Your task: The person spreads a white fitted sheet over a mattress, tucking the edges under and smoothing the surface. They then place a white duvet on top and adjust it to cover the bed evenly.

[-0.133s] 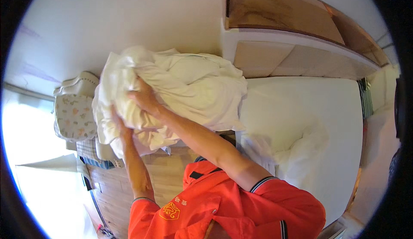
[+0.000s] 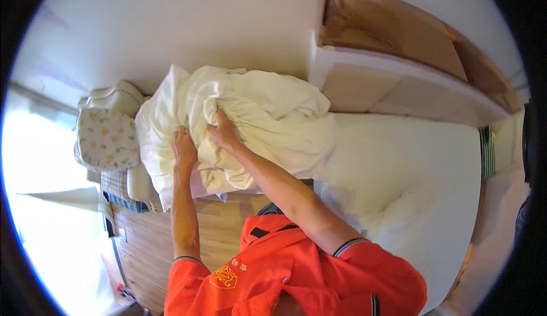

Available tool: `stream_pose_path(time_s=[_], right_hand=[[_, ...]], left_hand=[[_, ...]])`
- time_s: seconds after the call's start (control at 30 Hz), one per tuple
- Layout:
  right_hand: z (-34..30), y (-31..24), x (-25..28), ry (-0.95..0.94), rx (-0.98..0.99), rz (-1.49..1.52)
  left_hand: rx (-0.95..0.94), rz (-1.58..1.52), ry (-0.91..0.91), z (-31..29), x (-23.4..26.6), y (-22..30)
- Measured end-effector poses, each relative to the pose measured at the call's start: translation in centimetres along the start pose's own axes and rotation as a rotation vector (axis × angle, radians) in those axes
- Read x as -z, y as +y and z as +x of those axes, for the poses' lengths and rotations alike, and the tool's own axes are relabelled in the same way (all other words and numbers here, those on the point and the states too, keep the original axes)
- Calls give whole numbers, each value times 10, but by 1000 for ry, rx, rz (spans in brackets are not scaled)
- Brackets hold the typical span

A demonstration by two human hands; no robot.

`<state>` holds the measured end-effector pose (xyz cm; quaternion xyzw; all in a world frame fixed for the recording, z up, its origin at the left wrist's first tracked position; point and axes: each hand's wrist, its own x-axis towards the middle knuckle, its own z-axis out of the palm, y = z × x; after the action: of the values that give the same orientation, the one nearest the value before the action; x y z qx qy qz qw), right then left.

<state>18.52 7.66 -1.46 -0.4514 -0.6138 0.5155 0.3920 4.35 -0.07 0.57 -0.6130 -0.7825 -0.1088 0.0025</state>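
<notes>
A large, crumpled cream-white duvet point(image 2: 279, 102) lies heaped at the centre left, against the wall. My left hand point(image 2: 184, 150) is on its near left part, fingers curled into the cloth and partly sunk between folds. Just to the right, my right hand point(image 2: 225, 134) grips a bunched fold, its fingertips partly hidden by the fabric. Both arms reach forward from red short sleeves. Deep creases run out from where the hands hold the duvet.
On the right is a bed with a white sheet point(image 2: 399, 151), below a tan padded headboard point(image 2: 387, 88) and a brown-backed wall recess point(image 2: 393, 25). A patterned cushion point(image 2: 107, 139) sits on a cream chair point(image 2: 131, 94) at left. Wooden floor point(image 2: 154, 236) shows below.
Both hands have moved right along with the duvet's left part, which is gathered into a raised fold between them. The whole view has shifted slightly.
</notes>
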Motion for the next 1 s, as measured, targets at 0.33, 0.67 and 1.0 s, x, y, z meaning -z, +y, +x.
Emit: stream_pose_path(time_s=[0.33, 0.67, 1.0], right_hand=[[3, -75, 17, -106, 449, -392], [10, -51, -11, -311, 382, -388], [10, -59, -15, -420, 370, -326]], left_hand=[[197, -341, 479, 2, 85, 20], [458, -114, 278, -34, 42, 4], [495, -46, 189, -36, 16, -2]])
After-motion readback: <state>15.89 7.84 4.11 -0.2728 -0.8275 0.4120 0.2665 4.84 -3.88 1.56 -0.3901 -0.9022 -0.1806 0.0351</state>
